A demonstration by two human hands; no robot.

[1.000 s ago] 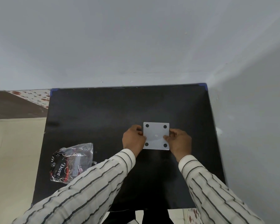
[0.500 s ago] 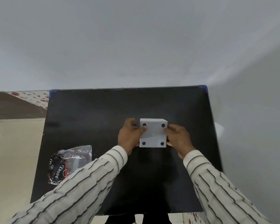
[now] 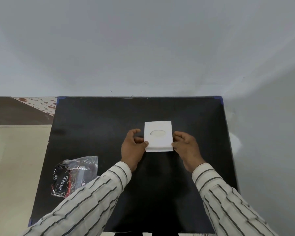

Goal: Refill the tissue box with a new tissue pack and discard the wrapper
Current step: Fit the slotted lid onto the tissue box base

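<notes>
On the left of the black surface (image 3: 95, 126) I see the crinkled clear wrapper (image 3: 74, 175) with dark "Dove" printing, lying near the left edge and well apart from both hands; it looks flat and emptied, though I cannot tell for certain that nothing remains inside. Moving right, my left hand (image 3: 132, 147) presses its thumb and fingers against the left side of the white tissue box (image 3: 158, 136), a narrow grip holding the box, and my right hand (image 3: 186, 146) does the same on the right side. What has just changed is the box itself: a second ago its underside with four dark feet faced me, half a second ago it was tipping, and now the top face with the oval opening looks up, pale tissue seemingly visible inside. I judge the refill done and the box being set down upright near the middle of the surface, leaving only the wrapper to discard.
</notes>
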